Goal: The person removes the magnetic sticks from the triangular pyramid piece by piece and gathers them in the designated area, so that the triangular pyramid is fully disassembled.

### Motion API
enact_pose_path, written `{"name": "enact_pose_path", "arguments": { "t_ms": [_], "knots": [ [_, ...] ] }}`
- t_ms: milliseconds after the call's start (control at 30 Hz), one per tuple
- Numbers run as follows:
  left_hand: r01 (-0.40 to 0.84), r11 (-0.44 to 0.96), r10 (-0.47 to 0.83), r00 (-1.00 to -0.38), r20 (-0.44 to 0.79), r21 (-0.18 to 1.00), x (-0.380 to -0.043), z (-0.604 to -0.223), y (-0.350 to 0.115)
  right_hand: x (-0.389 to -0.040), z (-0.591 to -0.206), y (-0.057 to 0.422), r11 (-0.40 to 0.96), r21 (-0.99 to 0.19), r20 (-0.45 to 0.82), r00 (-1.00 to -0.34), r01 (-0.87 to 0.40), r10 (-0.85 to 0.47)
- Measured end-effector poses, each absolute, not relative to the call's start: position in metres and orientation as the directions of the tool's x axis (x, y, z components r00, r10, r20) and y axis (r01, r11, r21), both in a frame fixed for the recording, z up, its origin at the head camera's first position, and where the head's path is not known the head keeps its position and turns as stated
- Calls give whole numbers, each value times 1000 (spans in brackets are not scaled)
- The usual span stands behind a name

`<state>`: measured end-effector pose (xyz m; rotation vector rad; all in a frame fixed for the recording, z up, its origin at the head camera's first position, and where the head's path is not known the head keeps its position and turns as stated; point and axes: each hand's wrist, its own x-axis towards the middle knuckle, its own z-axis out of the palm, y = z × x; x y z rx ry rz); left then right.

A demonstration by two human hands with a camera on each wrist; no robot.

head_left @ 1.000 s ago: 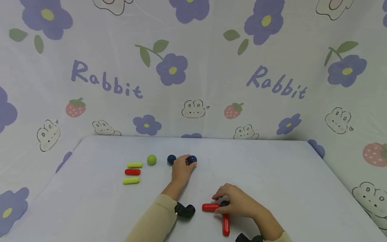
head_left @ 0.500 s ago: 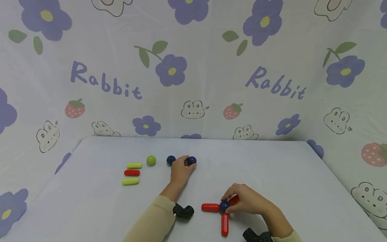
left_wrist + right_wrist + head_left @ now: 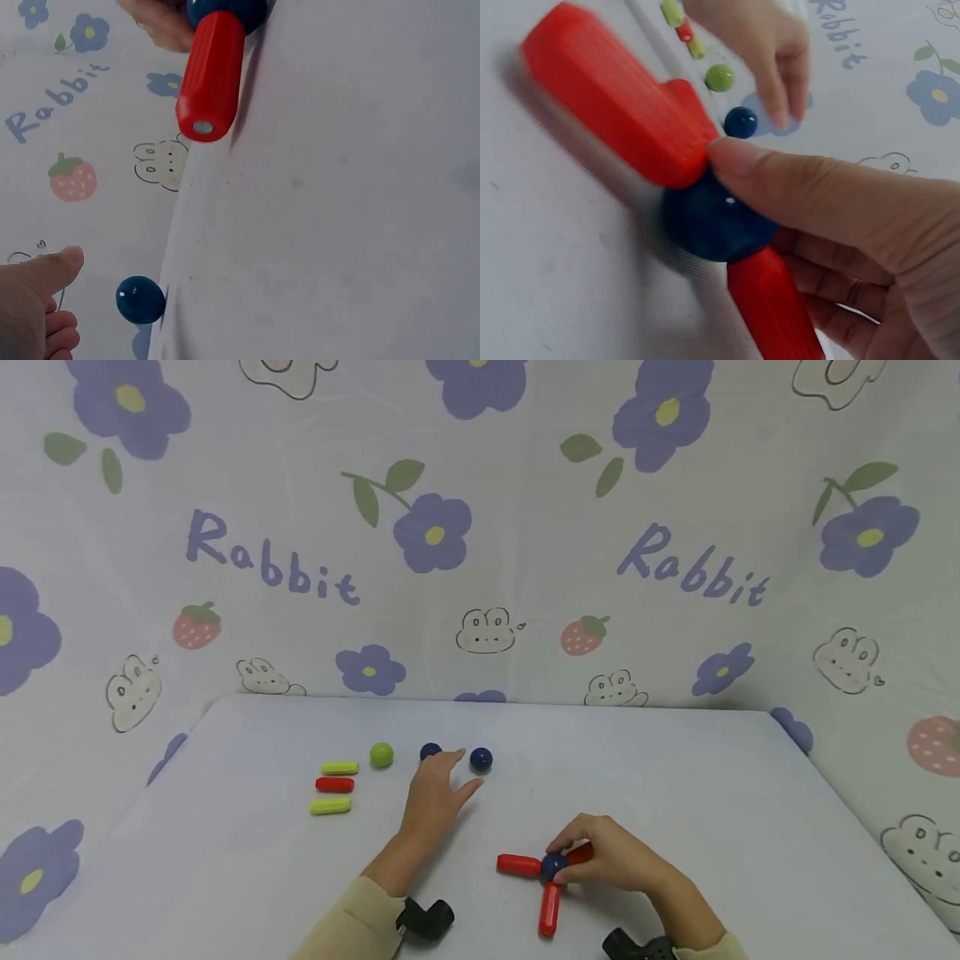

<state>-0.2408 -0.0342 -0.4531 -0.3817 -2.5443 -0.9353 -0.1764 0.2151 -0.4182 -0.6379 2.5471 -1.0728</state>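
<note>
My right hand [image 3: 618, 858] pinches a dark blue ball [image 3: 553, 866] between thumb and fingers at the front of the table. Three red rods meet that ball: one rod [image 3: 517, 865] points left, another rod [image 3: 550, 910] toward me, and a third rod [image 3: 580, 853] lies partly behind the fingers. In the left wrist view, a small silver disc shows in the end of one red rod [image 3: 210, 79]. Farther back, my left hand [image 3: 432, 797] has thumb and fingers spread, just left of a loose blue ball [image 3: 482, 760]. Its fingers partly hide another blue ball [image 3: 431, 750].
On the white table [image 3: 675, 793], a green ball [image 3: 382, 754] stands left of the blue ones. Beside it lie a yellow-green rod [image 3: 340, 767], a red rod [image 3: 334, 785] and another yellow-green rod [image 3: 331, 806]. A patterned cloth [image 3: 525, 560] hangs behind the table.
My left hand has let go of the right-hand loose blue ball and drawn back toward me. My right hand has shifted slightly right, uncovering the joined ball and a third red rod.
</note>
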Motion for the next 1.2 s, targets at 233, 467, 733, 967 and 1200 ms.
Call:
{"name": "enact_pose_path", "arguments": {
  "t_ms": [233, 467, 733, 967, 1200],
  "knots": [
    [446, 713, 242, -881, 407, 541, -203, -447, -49, -176, -426, 207, 608, -731, -63, -855, -311, -514],
    [460, 667, 379, -887, 264, 586, -169, -447, -55, -171, -431, 194, 603, -735, -36, -869, -312, -493],
    [522, 600, 513, -833, 208, 606, -146, -447, -47, -168, -441, 184, 632, -693, 34, -892, -346, -450],
    [518, 583, 539, -823, 178, 626, -137, -451, -39, -164, -440, 178, 666, -666, 75, -918, -336, -389],
    [447, 609, 500, -858, 120, 656, -133, -452, -37, -161, -441, 175, 684, -660, 77, -935, -309, -347]
  ]
}}
